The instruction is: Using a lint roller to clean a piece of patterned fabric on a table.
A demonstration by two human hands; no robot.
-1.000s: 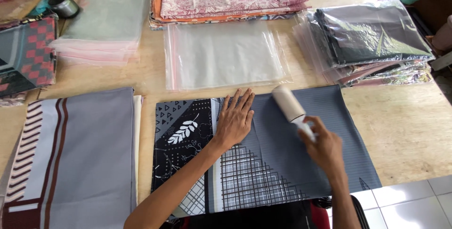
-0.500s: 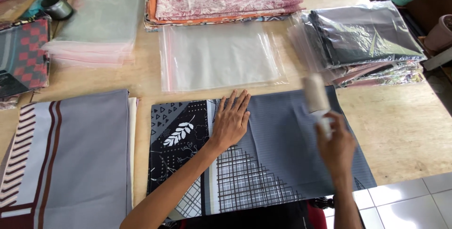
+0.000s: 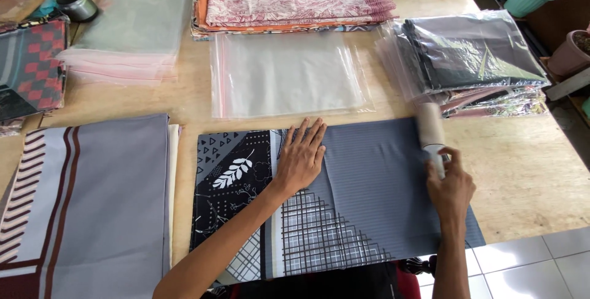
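Left hand (image 3: pixel 302 157) lies flat, holding nothing, on folded grey cloth (image 3: pixel 375 182); right hand (image 3: pixel 450 185) grips lint roller (image 3: pixel 430 128), which may ruck loose fabric

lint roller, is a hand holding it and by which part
Yes: the right hand grips the lint roller by its handle, below the roll. The left hand lies flat on the folded cloth, holding nothing.

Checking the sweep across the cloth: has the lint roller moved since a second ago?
Yes. The lint roller in the right hand has shifted right, from near the left hand to the folded cloth's right edge, beside the bagged stack.
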